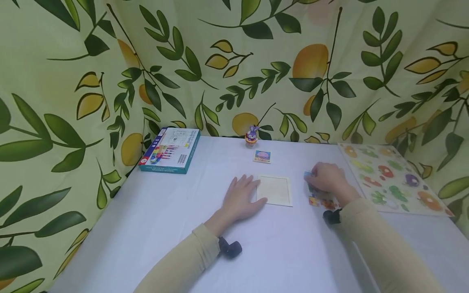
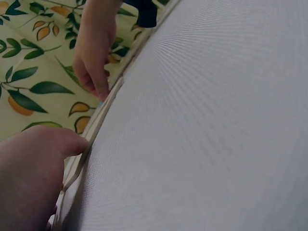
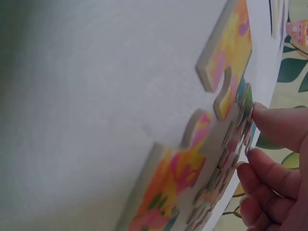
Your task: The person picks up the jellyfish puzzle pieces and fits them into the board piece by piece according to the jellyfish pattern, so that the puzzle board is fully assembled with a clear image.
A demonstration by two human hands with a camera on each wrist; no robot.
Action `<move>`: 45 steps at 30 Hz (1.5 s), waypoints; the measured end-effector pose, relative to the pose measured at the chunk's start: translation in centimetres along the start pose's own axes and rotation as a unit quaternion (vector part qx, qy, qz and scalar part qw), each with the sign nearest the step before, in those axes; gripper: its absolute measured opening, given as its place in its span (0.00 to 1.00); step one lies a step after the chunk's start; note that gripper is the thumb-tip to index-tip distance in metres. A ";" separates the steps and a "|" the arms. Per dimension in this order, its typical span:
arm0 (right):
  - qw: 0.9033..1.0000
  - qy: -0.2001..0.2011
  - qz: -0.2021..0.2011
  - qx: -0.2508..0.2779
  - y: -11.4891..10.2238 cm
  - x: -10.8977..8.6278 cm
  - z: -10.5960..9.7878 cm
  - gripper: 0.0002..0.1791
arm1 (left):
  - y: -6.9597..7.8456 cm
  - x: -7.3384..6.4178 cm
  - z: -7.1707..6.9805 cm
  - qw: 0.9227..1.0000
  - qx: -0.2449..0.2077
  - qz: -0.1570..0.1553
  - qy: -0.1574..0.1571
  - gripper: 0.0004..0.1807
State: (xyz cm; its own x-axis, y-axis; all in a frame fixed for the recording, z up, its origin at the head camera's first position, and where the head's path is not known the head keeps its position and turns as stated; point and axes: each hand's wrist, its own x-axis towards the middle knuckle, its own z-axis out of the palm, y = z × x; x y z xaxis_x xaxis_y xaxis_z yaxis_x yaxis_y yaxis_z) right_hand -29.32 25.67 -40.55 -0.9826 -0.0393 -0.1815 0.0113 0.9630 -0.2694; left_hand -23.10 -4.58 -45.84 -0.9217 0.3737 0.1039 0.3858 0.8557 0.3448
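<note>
Through my cameras I see that the person's right hand [image 1: 327, 178] pinches a puzzle piece [image 3: 248, 131] between thumb and fingertips, while other puzzle pieces [image 3: 182, 171] lie flat under this hand and just beside it. They are thick, with pale cut edges, rounded knobs and faces printed in orange, yellow and pink. Near them, on the left, I have the square tray [image 1: 274, 190], cream-coloured and shallow, with a thin raised rim. The left hand [image 1: 239, 197] is spread, its thumb and fingers touching the tray's left side. The worktop [image 1: 165, 228] is covered in white, finely ribbed cloth.
</note>
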 end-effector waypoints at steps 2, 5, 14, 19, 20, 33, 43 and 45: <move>1.000 0.005 -0.003 -0.006 -0.3 0.0 0.1 0.26 | -0.1 -0.1 0.0 1.000 0.000 -0.002 0.003 0.39; 1.000 0.007 -0.004 -0.004 -0.3 -0.1 0.3 0.25 | -0.2 -0.2 0.2 1.000 0.001 -0.002 0.004 0.39; 0.995 0.026 0.000 0.096 0.0 -0.8 1.0 0.26 | 0.1 -0.2 0.5 1.000 0.005 0.003 0.002 0.39; 0.987 0.043 -0.012 0.152 -0.7 -0.8 1.4 0.24 | 0.0 -0.2 0.4 1.000 0.012 0.000 0.000 0.40; 0.986 0.044 -0.014 0.160 -0.9 -0.9 1.5 0.23 | 0.0 -0.3 0.4 1.000 0.012 -0.001 0.000 0.41; 0.974 0.021 -0.008 0.223 -3.6 -1.5 2.1 0.21 | 0.2 -0.2 0.6 1.000 -0.012 -0.017 0.002 0.43; 0.971 0.000 0.003 0.239 -5.3 -1.1 2.1 0.21 | 0.2 -0.1 0.0 1.000 0.004 -0.005 0.000 0.42; 0.971 0.001 -0.004 0.241 -5.7 -1.1 2.1 0.22 | 0.2 -0.1 -0.1 1.000 0.006 -0.005 -0.001 0.42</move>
State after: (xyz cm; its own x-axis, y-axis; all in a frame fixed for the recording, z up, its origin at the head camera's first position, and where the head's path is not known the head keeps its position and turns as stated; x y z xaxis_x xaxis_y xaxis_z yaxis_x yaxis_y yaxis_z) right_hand -27.93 19.68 -40.81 -0.9834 -0.0443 -0.1759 0.0892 0.7263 -0.6815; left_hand -22.94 -4.53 -45.71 -0.9256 0.3656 0.0978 0.3766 0.8641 0.3339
